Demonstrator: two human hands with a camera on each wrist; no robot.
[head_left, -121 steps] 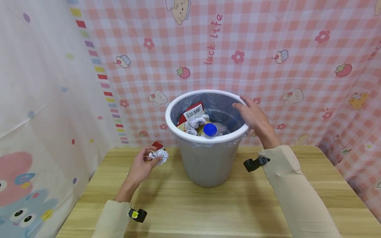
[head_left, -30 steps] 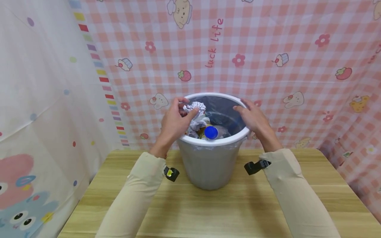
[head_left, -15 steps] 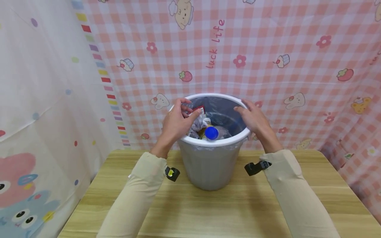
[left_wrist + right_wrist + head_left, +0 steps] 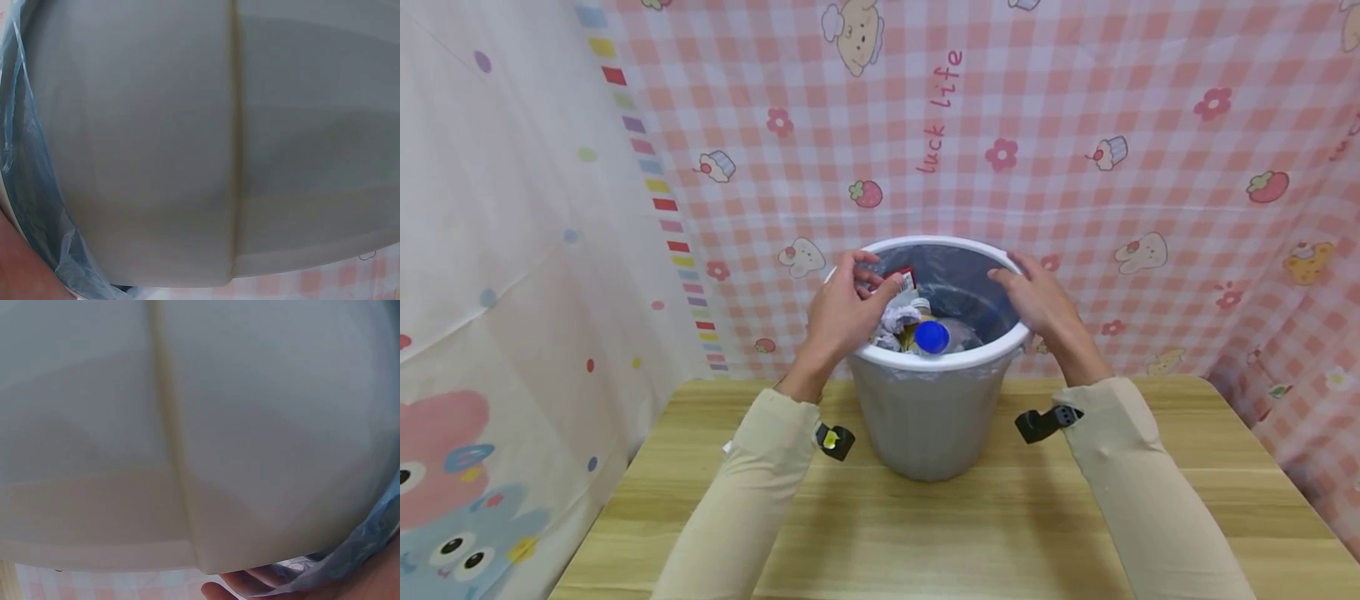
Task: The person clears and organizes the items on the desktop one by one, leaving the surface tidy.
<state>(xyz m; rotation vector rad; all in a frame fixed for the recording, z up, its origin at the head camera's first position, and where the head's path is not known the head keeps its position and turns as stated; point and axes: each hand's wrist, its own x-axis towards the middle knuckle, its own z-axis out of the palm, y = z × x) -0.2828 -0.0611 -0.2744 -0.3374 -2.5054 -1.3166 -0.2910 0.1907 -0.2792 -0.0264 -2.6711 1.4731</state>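
Observation:
A grey trash can with a white rim and a clear plastic liner stands upright on the table. My right hand grips its right rim, thumb inside and fingers outside. My left hand is over the left rim, fingers loosely bent above the opening, with nothing seen between them. Inside the can lie a blue bottle cap, crumpled paper and a red-and-white box, partly behind my left thumb. Both wrist views show mostly the can's outer wall, with part of each hand at a lower corner.
The can stands on a wood-grain table. A small white scrap lies beside the left sleeve. Behind hangs a pink checked curtain, and a white printed curtain hangs on the left.
My left hand moved from the table up to the can with a crumpled paper ball and let it go inside; the hand stays over the rim. My right hand keeps its hold on the rim.

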